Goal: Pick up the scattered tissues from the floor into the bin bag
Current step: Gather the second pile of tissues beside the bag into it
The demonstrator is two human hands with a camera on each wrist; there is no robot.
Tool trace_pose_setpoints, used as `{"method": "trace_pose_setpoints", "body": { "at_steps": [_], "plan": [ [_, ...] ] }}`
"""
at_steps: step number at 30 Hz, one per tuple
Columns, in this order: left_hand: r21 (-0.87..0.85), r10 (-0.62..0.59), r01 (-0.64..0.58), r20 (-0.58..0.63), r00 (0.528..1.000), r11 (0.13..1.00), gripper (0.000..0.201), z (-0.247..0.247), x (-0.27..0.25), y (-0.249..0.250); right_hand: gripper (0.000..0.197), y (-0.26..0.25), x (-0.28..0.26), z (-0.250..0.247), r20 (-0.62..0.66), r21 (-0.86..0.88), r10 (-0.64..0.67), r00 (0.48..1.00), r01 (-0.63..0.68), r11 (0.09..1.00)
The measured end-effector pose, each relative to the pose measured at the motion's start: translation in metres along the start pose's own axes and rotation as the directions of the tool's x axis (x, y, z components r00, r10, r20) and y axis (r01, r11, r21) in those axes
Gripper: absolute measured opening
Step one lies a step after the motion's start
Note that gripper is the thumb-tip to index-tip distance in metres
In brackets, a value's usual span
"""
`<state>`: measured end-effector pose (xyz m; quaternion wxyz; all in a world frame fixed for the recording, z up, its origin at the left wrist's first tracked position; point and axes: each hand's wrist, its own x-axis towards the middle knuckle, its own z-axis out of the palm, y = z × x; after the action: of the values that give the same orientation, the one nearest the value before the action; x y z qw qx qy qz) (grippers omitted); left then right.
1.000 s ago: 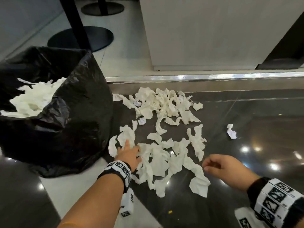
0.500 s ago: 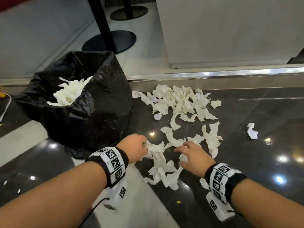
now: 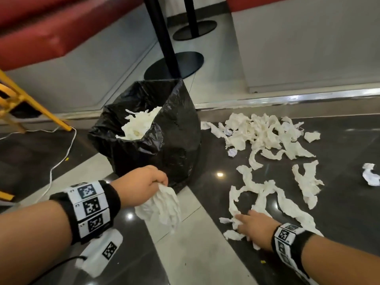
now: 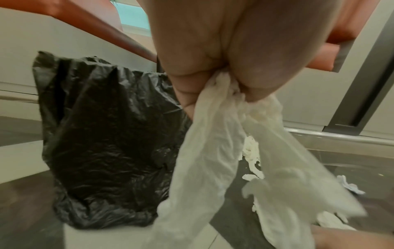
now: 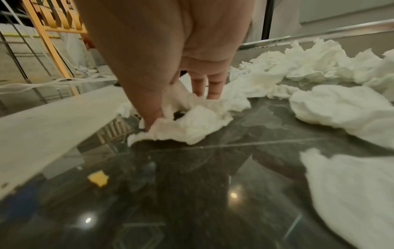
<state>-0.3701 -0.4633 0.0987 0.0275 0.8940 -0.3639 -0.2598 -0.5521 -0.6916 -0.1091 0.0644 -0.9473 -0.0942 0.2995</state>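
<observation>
- Floor (image 3: 339, 202): glossy dark stone with a pale matte strip, under both hands.
- Bag (image 3: 174, 140): crinkled black plastic, open-topped, slumped just beyond the left hand; soft white tissue heaped inside.
- Tissues (image 3: 265, 132): torn, wrinkled white strips and wads scattered ahead of the right hand.
- Bunch (image 3: 164, 204): limp, creased tissue hanging below the left hand, clear of the floor.
- Left hand (image 3: 139, 185): fingers clenched on the bunch's top.
- Right hand (image 3: 255, 227): low on the floor, thumb and fingers pinching a crumpled tissue (image 5: 192, 124).
</observation>
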Motion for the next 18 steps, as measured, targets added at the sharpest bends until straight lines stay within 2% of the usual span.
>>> {"method": "trace_pose_setpoints", "body": {
  "at_steps": [2,3,5,8,11,12,13,15,16,18],
  "plan": [
    [-0.058,-0.005,0.001,-0.063,0.998,0.998,0.011,0.007,0.001,-0.005,0.031,0.003,-0.006,0.002,0.012,0.017,0.011,1.000,-0.011,1.000],
    [-0.060,0.001,-0.007,-0.106,0.994,0.998,0.017,0.014,0.004,-0.008,0.030,0.004,-0.011,0.000,0.015,0.048,0.033,0.999,-0.034,0.998],
    [-0.045,-0.003,-0.003,-0.150,0.989,0.999,0.032,0.031,0.010,-0.018,0.030,0.007,-0.017,-0.009,-0.074,0.199,0.113,0.991,-0.096,0.975],
    [-0.044,-0.012,0.008,-0.111,0.994,0.999,0.035,0.048,0.015,-0.034,0.027,0.013,-0.025,-0.031,-0.281,0.564,0.335,0.899,-0.128,0.816],
    [-0.076,-0.006,-0.001,-0.090,0.996,0.997,0.029,0.049,0.018,-0.044,0.024,0.017,-0.033,-0.054,-0.315,0.753,0.465,0.827,-0.081,0.653],
    [-0.107,-0.007,-0.004,-0.103,0.995,0.994,0.031,0.047,0.019,-0.046,0.013,0.016,-0.036,-0.061,-0.329,0.772,0.495,0.804,-0.072,0.631],
    [-0.147,-0.012,-0.006,-0.124,0.992,0.989,0.035,0.045,0.019,-0.046,0.012,0.014,-0.039,-0.065,-0.322,0.783,0.522,0.790,-0.088,0.616],
    [-0.236,-0.036,-0.007,-0.180,0.983,0.972,0.041,0.037,0.021,-0.046,0.033,0.012,-0.040,-0.062,-0.279,0.758,0.569,0.774,-0.186,0.625],
    [-0.282,-0.036,-0.024,-0.203,0.979,0.959,0.040,0.030,0.020,-0.045,0.035,0.008,-0.041,-0.060,-0.257,0.711,0.567,0.783,-0.245,0.659],
    [-0.374,-0.002,-0.088,-0.232,0.973,0.923,0.021,0.011,0.014,-0.040,0.032,-0.002,-0.041,-0.045,-0.210,0.583,0.495,0.843,-0.299,0.756]
  ]
}}
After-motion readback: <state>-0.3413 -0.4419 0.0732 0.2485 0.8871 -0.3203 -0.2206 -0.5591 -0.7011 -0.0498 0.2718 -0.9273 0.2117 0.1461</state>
